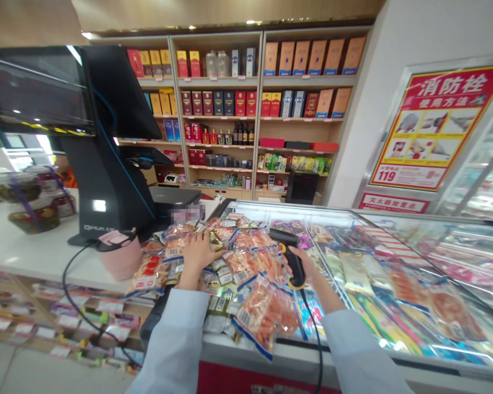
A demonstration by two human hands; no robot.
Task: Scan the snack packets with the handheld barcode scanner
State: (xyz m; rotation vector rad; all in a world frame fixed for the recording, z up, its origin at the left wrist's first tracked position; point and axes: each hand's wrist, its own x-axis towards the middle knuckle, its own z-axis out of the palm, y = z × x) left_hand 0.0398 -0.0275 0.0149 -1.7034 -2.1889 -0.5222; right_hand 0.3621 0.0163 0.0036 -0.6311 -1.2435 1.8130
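My right hand [306, 268] is wrapped round the handle of a black and yellow barcode scanner [292, 260], its head angled left over the packets and its cable hanging down. Fingers spread, my left hand [199, 253] rests on the far left part of a heap of clear snack packets [240, 268] with orange-red contents and blue edges. A dark green packet [222, 312] lies among them near the front. Closest to me, one large packet [257, 312] overhangs the front edge. Whether my left fingers grip any packet cannot be made out.
A pink cup [119, 254] stands on the white counter [94, 273] at left, below a black checkout terminal [110, 180]. A glass-topped freezer [378, 262] full of packaged food extends right. Shelves of boxes and bottles [230, 104] line the back wall. A loose cable [68, 284] hangs off the counter.
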